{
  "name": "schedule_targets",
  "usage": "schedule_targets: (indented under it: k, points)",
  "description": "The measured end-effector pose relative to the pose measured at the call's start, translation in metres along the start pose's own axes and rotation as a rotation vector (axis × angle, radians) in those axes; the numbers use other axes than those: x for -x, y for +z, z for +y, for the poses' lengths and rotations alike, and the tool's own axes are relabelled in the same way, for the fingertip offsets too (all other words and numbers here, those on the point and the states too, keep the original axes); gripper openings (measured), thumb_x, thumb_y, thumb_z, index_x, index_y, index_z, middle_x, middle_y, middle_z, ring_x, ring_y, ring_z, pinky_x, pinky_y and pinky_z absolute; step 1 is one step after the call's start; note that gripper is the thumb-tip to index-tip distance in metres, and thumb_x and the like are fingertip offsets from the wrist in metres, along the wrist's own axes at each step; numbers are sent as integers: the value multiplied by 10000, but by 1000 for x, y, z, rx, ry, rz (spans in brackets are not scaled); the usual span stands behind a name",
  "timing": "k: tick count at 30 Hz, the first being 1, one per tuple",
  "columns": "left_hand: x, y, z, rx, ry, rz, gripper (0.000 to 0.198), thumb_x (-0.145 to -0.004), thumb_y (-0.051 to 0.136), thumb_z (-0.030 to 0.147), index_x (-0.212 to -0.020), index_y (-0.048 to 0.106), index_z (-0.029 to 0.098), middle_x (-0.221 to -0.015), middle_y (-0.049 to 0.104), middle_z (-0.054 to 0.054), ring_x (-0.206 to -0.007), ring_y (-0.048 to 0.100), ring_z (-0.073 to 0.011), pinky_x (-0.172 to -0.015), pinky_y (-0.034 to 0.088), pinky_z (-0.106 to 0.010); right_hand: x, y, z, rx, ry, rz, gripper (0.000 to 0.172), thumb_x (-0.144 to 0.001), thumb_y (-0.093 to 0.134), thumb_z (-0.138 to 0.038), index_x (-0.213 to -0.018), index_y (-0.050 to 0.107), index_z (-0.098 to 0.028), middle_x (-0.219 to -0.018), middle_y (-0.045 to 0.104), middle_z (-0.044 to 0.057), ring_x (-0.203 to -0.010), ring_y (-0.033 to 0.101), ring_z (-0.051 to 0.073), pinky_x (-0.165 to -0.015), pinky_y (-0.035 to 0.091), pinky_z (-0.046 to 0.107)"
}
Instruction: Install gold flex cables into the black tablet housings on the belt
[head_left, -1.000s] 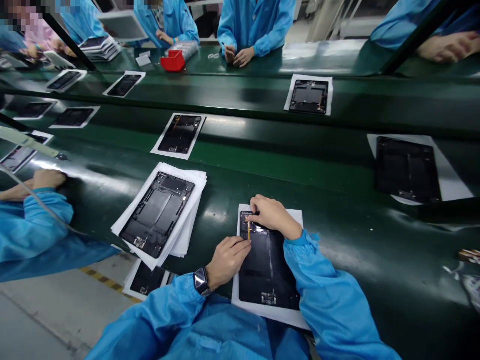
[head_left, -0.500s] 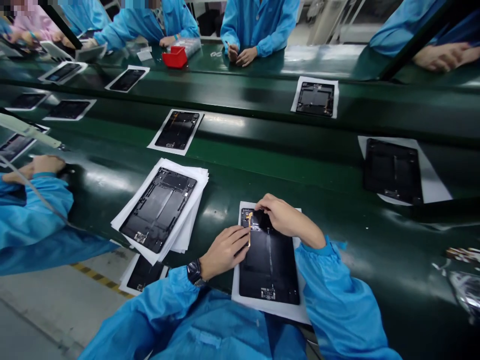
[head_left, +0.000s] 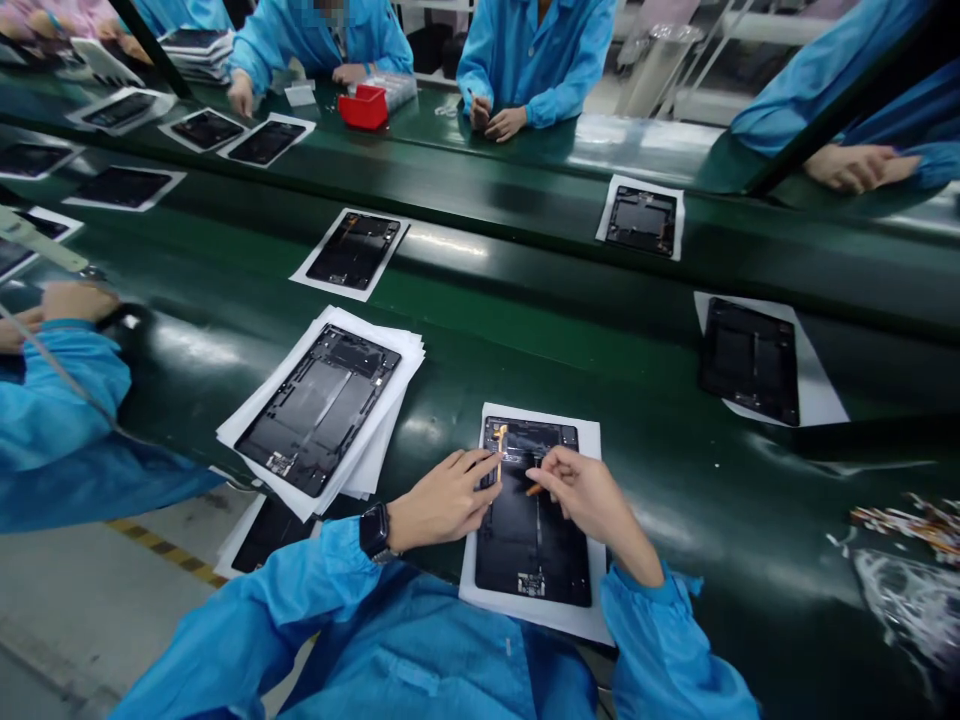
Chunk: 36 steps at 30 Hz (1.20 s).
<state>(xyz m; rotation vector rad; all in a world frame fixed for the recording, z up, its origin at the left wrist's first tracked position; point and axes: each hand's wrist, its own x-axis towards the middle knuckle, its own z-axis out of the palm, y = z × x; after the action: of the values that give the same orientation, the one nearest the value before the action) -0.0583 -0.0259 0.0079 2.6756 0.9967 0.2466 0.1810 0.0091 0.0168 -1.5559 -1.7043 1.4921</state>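
A black tablet housing (head_left: 536,545) lies on a white sheet (head_left: 585,618) right before me. Along its upper left side runs a thin orange flex cable (head_left: 501,440). My left hand (head_left: 442,502), with a watch on the wrist, reaches in from the left; its outstretched fingertips rest on the cable and the housing's left edge. Over the upper middle of the housing is my right hand (head_left: 585,492), closed in a pinch. From its fingertips sticks out a small orange-brown piece (head_left: 534,490), whose kind I cannot make out.
To the left, another housing (head_left: 319,410) lies on stacked white sheets. Further housings on sheets, like one (head_left: 354,250) and another (head_left: 750,360), lie along the green bench. A heap of small flex parts (head_left: 911,525) is at right. Co-workers in blue sit opposite, near a red bin (head_left: 364,106).
My right hand has drawn back from the housing's top edge towards its middle, and an orange-brown piece now shows in its fingers. My left hand stays on the cable. The view has shifted slightly.
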Motion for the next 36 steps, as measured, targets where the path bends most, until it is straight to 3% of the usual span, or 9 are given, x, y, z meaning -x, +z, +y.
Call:
schedule_targets:
  k: [9,14,17,21,26,30,33,36]
  points:
    - [0,10,3,50,-31,75,239,-935,552,237,-1159,567,153,-1332,541,-124,-1298,440,-293,-1047,417,-452,47,22,15,-119,52,2,295,-901,592,-451,-1016,624,-181,-797,698,49,-643,627,164,-629,523,284]
    - [-8,12,-9,68,-52,130,252,-971,503,251,-1191,545,136,-1352,532,-131,-1322,419,-286,-1054,410,-441,59,34,14,208,-133,165,220,-969,504,-342,-1092,621,-203,-951,698,70,-798,669,195,-755,540,323]
    - [-14,10,-13,39,-46,105,263,-974,478,209,-1218,535,128,-1355,535,-140,-1309,432,-296,-1039,409,-459,55,43,10,416,-291,188,207,-992,441,-247,-1125,596,-211,-1019,681,81,-910,669,214,-807,539,340]
    - [-16,11,-18,76,-31,102,261,-951,467,136,-1197,553,136,-1314,565,-135,-1283,461,-284,-1020,423,-451,41,53,-1,662,-406,136,239,-981,387,-130,-1105,580,-199,-1013,677,86,-869,677,217,-761,547,342]
    - [-9,16,-30,300,-35,219,291,-945,458,125,-1213,564,166,-1347,563,-96,-1322,448,-230,-1085,407,-424,31,58,-18,955,-447,37,270,-912,392,-16,-982,601,-171,-856,657,63,-680,643,204,-608,502,312]
    - [-4,17,-37,446,-62,254,310,-942,471,143,-1232,570,186,-1385,544,-84,-1352,436,-207,-1127,379,-421,29,59,-27,1043,-475,-17,266,-878,418,14,-935,600,-171,-814,648,48,-629,624,192,-574,467,296]
    - [-1,18,-39,483,-19,222,462,-912,589,246,-1355,482,172,-1467,460,-125,-1422,347,-238,-1163,330,-446,27,61,-27,1017,-459,-24,255,-886,428,6,-948,599,-173,-827,657,50,-657,634,183,-592,470,279]
    - [1,20,-40,468,43,167,893,-797,749,420,-1492,279,112,-1558,290,-198,-1481,208,-293,-1193,264,-474,25,65,-24,971,-465,-13,265,-892,419,1,-972,603,-172,-885,674,70,-709,648,188,-629,495,282]
